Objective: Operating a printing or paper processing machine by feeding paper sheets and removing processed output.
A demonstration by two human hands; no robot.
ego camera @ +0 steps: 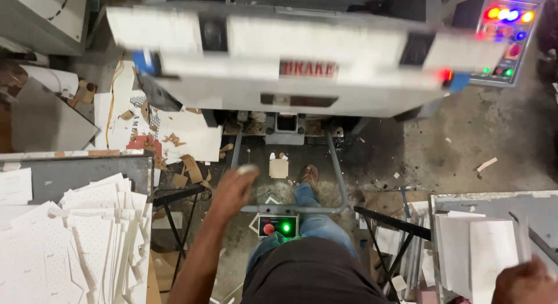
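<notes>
My left hand (233,189) hangs in front of me over the floor, fingers curled, with something small and pale at the fingertips; it is too blurred to tell what. My right hand (524,279) rests at the bottom right on a stack of white sheets (478,250) lying on a grey table (494,200); its fingers are mostly out of frame. A large grey press machine (290,60) stands ahead of me, blurred by motion. My jeans leg and brown shoe (309,175) reach toward its base.
A pile of punched white card sheets (87,234) sits on a table at the left. A small box with a red button and a green light (278,226) hangs on a metal bar. A panel of coloured lights (507,31) is at top right. Cardboard scraps litter the floor.
</notes>
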